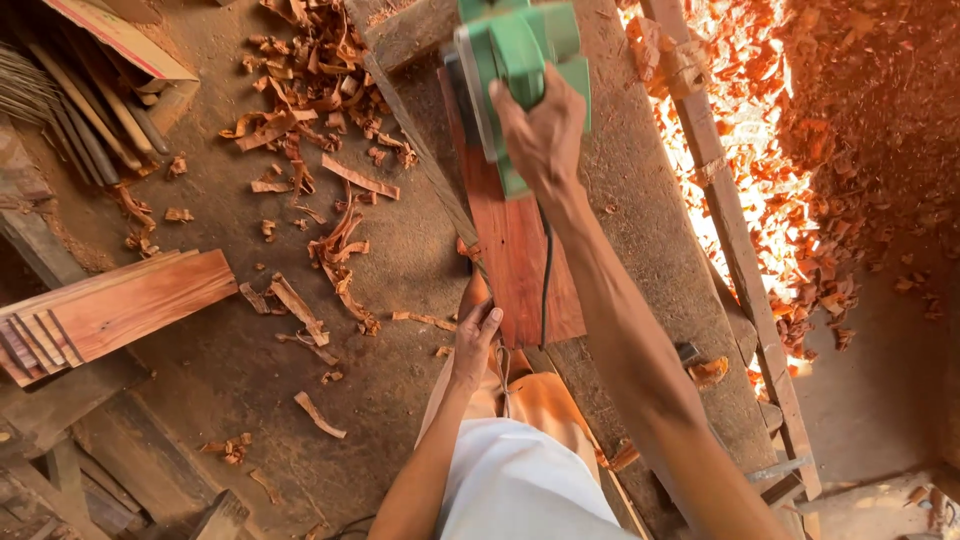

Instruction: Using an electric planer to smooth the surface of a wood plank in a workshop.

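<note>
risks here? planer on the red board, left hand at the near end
1. The power cord trails along the reddish board behind the green planer; it could snag or get cut on a return pass.
2. The left hand alone steadies the board's near end; no clamp shows, so the board may shift.
3. The right hand works at full reach, so control may be weaker.

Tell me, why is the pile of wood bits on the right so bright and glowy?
In the head view, sunlight falls straight on the wood shavings on the right, so they blow out to glaring orange-white and lose detail; the workbench, the reddish board and the green power planer under the right hand sit in even shade and look sharp; the picture's corners go dark.
</note>
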